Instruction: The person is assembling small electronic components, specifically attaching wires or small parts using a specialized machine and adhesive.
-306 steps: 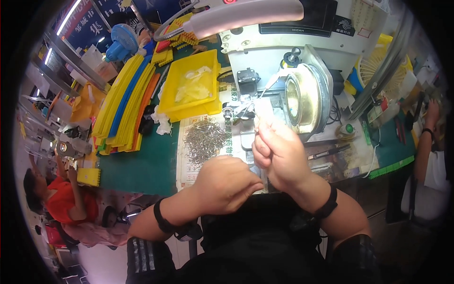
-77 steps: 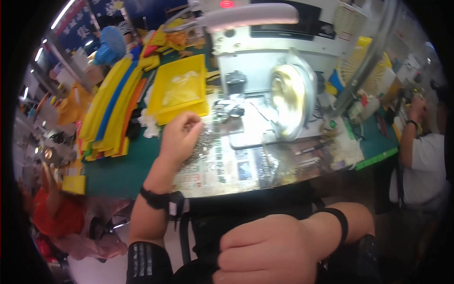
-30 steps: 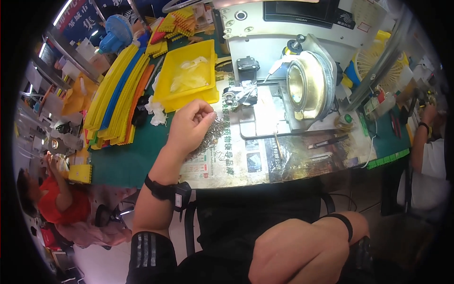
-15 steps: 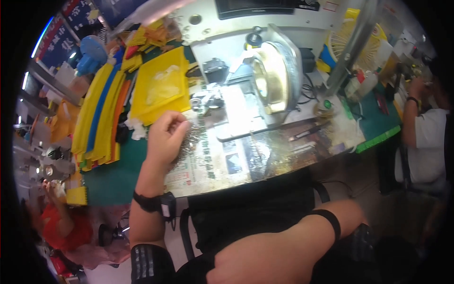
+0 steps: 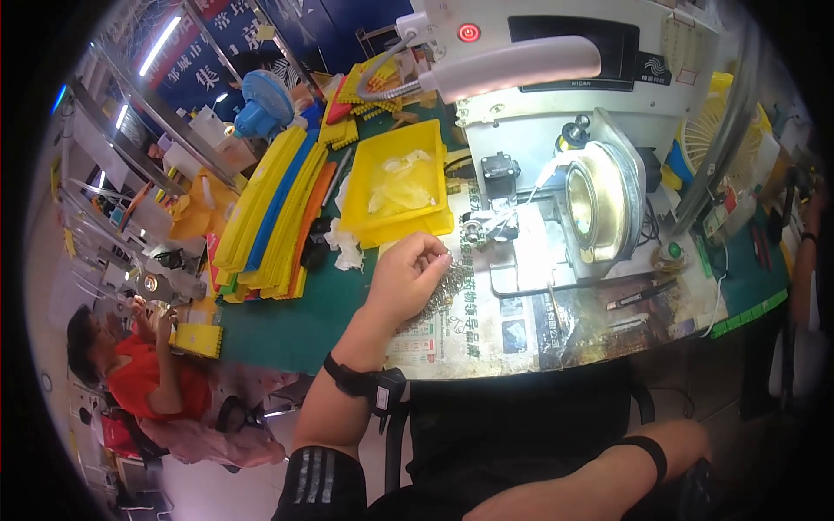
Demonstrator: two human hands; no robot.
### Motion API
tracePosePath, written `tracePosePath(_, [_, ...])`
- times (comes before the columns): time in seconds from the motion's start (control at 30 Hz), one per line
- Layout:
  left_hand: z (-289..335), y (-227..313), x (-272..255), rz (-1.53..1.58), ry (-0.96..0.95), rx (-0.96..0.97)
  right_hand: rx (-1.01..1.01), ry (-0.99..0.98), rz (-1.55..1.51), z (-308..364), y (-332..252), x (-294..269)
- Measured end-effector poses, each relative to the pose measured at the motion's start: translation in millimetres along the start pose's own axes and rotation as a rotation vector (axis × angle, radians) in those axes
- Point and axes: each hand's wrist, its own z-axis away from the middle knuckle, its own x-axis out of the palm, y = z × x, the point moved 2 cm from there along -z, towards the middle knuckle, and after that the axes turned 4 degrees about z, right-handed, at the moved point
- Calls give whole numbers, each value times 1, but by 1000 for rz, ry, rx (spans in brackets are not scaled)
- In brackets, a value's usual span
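Note:
My left hand (image 5: pixel 408 276) is over the newspaper-like sheet (image 5: pixel 452 352), fingers curled and their tips pressed together in a pinch. Whatever sits between the tips is too small to make out. Right beside and below it lies a tangled heap of tiny brownish metal pieces (image 5: pixel 448 291). My right hand (image 5: pixel 686 445) is low at the right, away from the bench, with its fingers hidden. Beyond the heap, a small metal clamp-like fixture (image 5: pixel 497 224) belongs to a white bench machine (image 5: pixel 486 95), which carries a brightly lit, gold-coloured ring (image 5: pixel 608 204).
A yellow tray (image 5: pixel 352 217) with crumpled clear plastic stands behind my left hand. Yellow, blue and orange strips (image 5: pixel 269 221) are stacked to its left. A lamp arm (image 5: pixel 521 69) hangs over the machine. Slim tools (image 5: pixel 641 295) lie right. A co-worker in red (image 5: pixel 152 378) sits left.
The view has swung left and up, so the bench appears further right and lower. My left hand stays by the metal heap, fingers still curled. My right arm remains low.

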Motion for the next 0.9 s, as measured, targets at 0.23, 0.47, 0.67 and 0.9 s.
tracePosePath(0.23, [-1, -1, -5, -51, -16, 0, -55, 55, -143, -15, 0, 1])
tracePosePath(0.47, [-2, -2, -1, -5, -43, -19, -117, 99, -343, -14, -2, 11])
tracePosePath(0.67, [-1, -1, -2, -40, -34, -7, -145, 165, -496, -25, -4, 9])
tracePosePath(0.9, [-1, 0, -3, -51, -37, 2, -143, 124, -387, -9, 6, 4])
